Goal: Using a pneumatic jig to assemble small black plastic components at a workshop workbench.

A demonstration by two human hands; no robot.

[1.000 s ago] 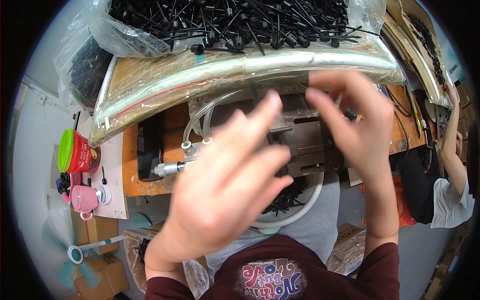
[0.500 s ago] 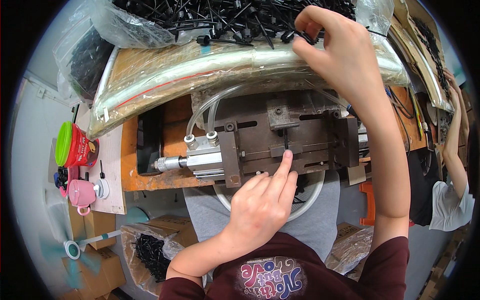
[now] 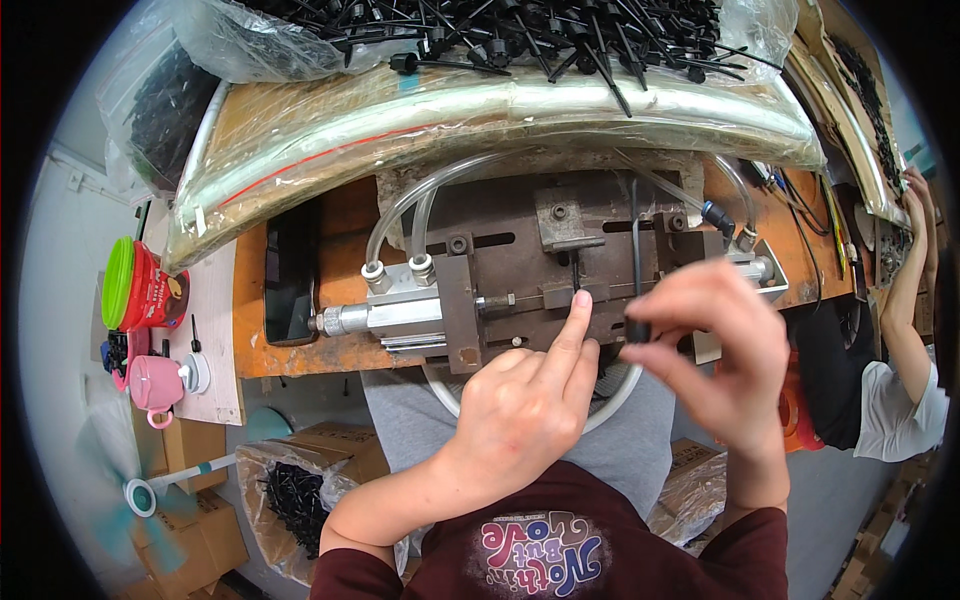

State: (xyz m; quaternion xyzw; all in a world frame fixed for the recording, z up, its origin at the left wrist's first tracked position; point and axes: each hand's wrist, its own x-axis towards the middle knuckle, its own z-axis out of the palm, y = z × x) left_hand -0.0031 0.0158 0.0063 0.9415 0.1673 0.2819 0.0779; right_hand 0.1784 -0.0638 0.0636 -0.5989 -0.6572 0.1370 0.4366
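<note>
My right hand (image 3: 715, 350) pinches a black cable tie (image 3: 636, 255) by its thicker cylindrical end, thumb against fingers. The thin strap points up and away, over the right part of the dark metal fixture (image 3: 510, 215). My left hand (image 3: 530, 400) has its index finger stretched out, the tip touching the near end of a small black piece (image 3: 575, 268) in the fixture's middle slot. Its remaining fingers are partly bent, with nothing visible gripped in them. A metal block with a bolt (image 3: 560, 222) stands just beyond that piece.
Plastic-covered padding (image 3: 500, 118) edges a heap of black cable ties (image 3: 480, 40). An air cylinder (image 3: 400, 312) with clear hoses sits left of the fixture. A pink cup (image 3: 157, 382) and a red tub (image 3: 155, 290) stand farther left. At right, another person's arm (image 3: 905, 290) reaches up.
My right hand has come from the heap down to the fixture's right side, bringing a cable tie. My left hand stays with its fingertip at the slot.
</note>
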